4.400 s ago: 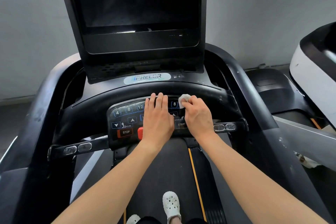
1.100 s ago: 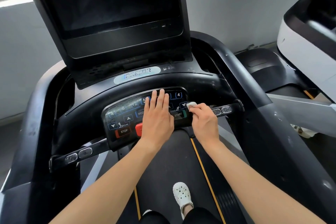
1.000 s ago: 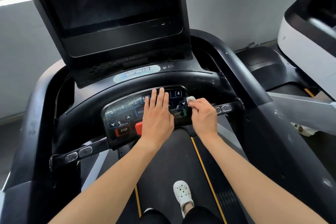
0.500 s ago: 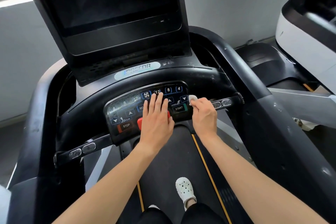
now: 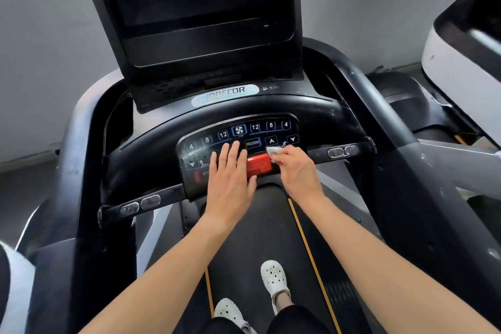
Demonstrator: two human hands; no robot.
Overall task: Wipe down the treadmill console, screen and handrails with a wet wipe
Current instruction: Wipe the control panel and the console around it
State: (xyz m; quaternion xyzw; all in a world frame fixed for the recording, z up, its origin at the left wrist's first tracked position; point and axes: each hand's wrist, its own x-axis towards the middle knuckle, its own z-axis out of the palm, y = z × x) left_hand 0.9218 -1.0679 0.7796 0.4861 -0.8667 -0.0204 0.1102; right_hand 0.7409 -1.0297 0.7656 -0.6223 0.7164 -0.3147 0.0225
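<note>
Right hand has slid wet wipe left, seemingly onto red button.

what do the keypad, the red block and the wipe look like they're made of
Keypad: probably glossy black plastic film, since it mirrors light and its keys are printed flat. Red block: likely hard moulded plastic, smooth with a soft sheen. Wipe: thin white nonwoven cloth or paper, crumpled in the right hand.

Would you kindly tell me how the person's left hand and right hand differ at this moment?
The left hand lies flat with straight fingers; the right hand has curled fingers. The left hand holds nothing, while the right hand pinches a white wet wipe. Both are at the treadmill's control panel.
</note>
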